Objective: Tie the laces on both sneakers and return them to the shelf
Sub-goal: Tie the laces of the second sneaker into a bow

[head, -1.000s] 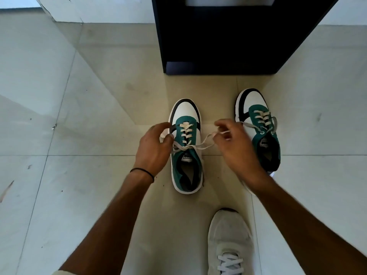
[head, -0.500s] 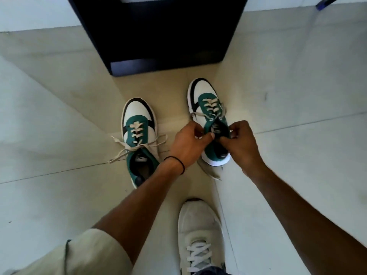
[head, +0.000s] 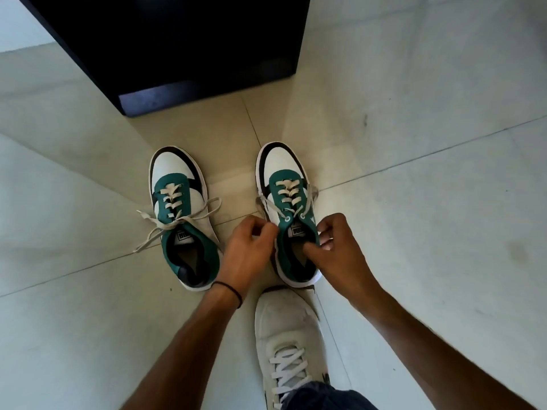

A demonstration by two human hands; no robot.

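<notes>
Head view: I am pinching my left hand and right hand onto the right sneaker collar, steadying it for lacing.

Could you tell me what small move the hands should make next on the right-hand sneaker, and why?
Probably cross the two lace ends into a first knot: both hands, left hand and right hand, pinch at the right sneaker, whose laces look untied; the left sneaker already shows a bow.

green-white-black sneakers, cream laces, black shelf
</notes>
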